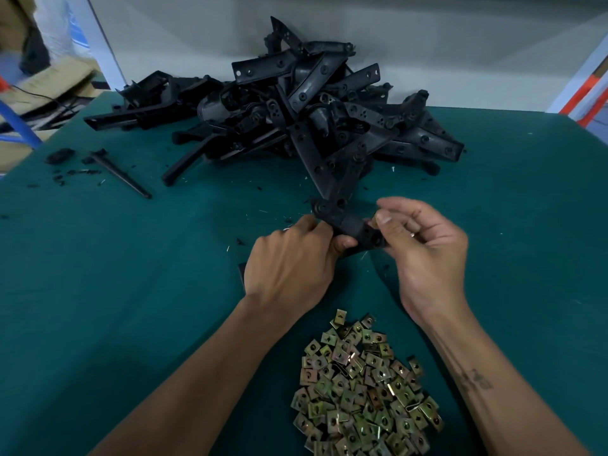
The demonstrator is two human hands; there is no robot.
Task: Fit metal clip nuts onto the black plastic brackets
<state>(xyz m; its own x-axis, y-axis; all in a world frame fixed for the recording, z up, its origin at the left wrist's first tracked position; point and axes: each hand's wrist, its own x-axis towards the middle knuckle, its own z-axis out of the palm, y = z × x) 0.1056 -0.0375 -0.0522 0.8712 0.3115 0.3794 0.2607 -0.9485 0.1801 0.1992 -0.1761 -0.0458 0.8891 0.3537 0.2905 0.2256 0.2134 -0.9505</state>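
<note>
My left hand (pixel 289 261) grips a black plastic bracket (pixel 348 225) above the green table, fingers curled round its near end. My right hand (pixel 424 245) pinches a small brass-coloured clip nut (pixel 374 221) between thumb and forefinger, right at the bracket's right edge. A heap of several loose clip nuts (pixel 365 390) lies on the table in front of me, between my forearms. A big pile of black brackets (pixel 296 116) is stacked at the back of the table against the wall.
The green table cover (pixel 131 291) carries black plastic scraps and a thin black rod (pixel 121 174) at the left. Cardboard boxes (pixel 49 83) and a blue frame stand beyond the table's left edge. A white wall rises behind the bracket pile.
</note>
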